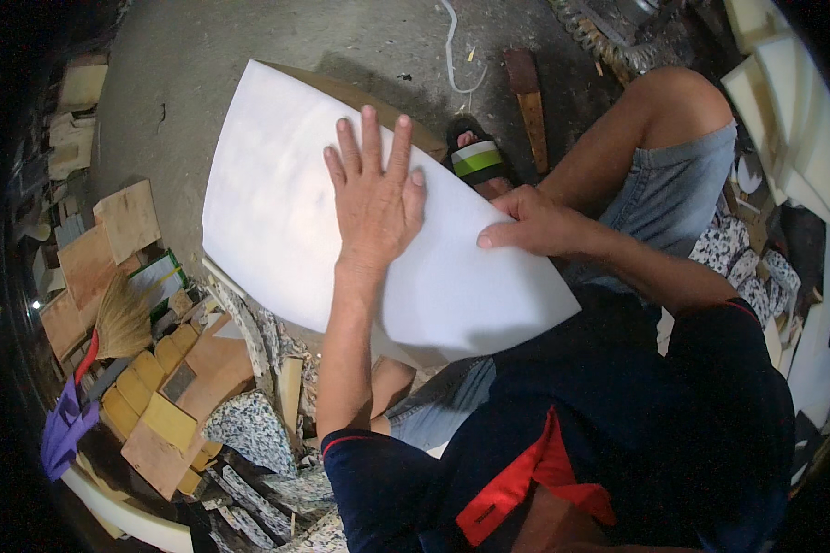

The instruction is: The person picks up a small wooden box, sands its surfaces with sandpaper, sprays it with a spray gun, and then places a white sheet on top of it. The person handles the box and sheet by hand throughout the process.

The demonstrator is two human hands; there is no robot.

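Note:
A large white foam sheet (277, 203) lies slanted in front of me, over a brown board-like piece (360, 92) that shows along its far edge. My left hand (373, 198) rests flat on the sheet's upper face, fingers spread. At the right edge my right hand (530, 221) grips the sheet, thumb on top and the other fingers hidden beneath or behind it. The sheet's near right corner reaches my lap.
Wooden boards (124, 221), a straw broom (123, 318), yellow pads (148, 378) and speckled foam scraps (249, 431) crowd the left side. Beyond my right knee lie cream foam pieces (793, 111). A rusty flat-bladed tool (528, 106) lies on the floor near my sandal (478, 158).

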